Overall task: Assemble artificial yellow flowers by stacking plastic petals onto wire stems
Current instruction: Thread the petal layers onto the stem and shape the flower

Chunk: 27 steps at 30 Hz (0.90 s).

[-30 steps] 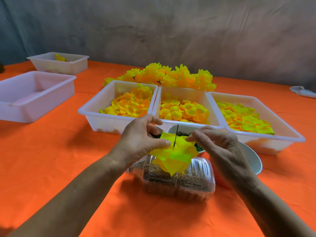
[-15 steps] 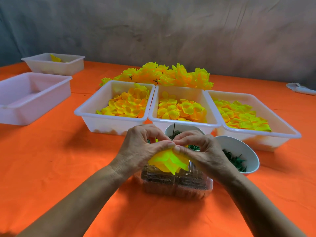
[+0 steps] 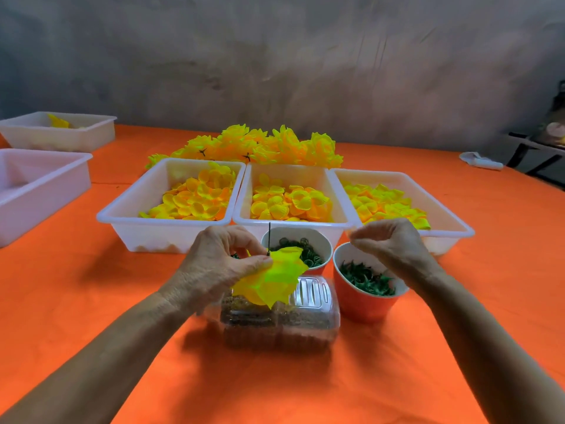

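head view: left hand point(image 3: 220, 264) pinches yellow flower point(image 3: 272, 278) at its wire stem point(image 3: 269, 237); right hand point(image 3: 393, 244), fingers curled together, hovers right, apart from it.

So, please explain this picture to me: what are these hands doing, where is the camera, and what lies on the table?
No machine here: a person works with bare hands, and the camera sits on their head, looking forward and down. The left hand pinches a half-made yellow flower on a thin wire stem. The right hand is lifted over an orange cup of green parts; whether it holds anything is unclear. On the orange table stand three white trays of petals, finished flowers behind them, and a clear plastic box.
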Motion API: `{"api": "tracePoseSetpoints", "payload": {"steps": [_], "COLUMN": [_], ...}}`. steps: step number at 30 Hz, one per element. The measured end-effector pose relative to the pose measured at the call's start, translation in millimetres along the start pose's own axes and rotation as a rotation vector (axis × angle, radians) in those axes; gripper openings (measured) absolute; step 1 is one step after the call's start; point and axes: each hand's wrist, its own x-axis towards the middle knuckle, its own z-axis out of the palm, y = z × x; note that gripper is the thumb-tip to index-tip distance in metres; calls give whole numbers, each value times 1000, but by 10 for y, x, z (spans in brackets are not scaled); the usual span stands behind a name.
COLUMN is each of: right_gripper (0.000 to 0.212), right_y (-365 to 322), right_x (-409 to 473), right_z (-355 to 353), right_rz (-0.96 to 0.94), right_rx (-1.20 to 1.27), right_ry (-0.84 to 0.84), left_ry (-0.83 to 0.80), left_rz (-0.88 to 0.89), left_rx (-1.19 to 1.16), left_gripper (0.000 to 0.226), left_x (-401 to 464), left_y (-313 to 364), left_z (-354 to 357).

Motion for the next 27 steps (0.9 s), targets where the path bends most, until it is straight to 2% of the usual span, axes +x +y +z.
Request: {"api": "tracePoseSetpoints", "payload": {"steps": [2,4,8,11,19,22,27], "right_gripper": [12,15,13,28,38,34,23], "right_y": [123,200,172,171,216,215,233], "right_x": [31,32,15,14,-12,22,5], "right_z": [-45,-5,95,123,88,33,-55], "right_rz": [72,98,43,15,28,0,183], "right_rx": [-282,-436,-756,-793,-869,-748,-51], "right_ry": [-90,-185,-349,-421,-348,-210,-131], "left_ry": [-33,-43,-41,-48,-10,-6,-12], "left_rz": [-17,-30,-33,-33,-43,-44,-50], "left_rx": [-19,-32,-23,-10,-18,-17,-32], "left_gripper": [11,12,15,9,8,7,7], "left_x": [9,14,11,-5,-18,-20,-7], "left_y": [0,2,-2,-28,-28,-20,-15], "left_z": [-4,-5,-15,-17,5,9,11]}}
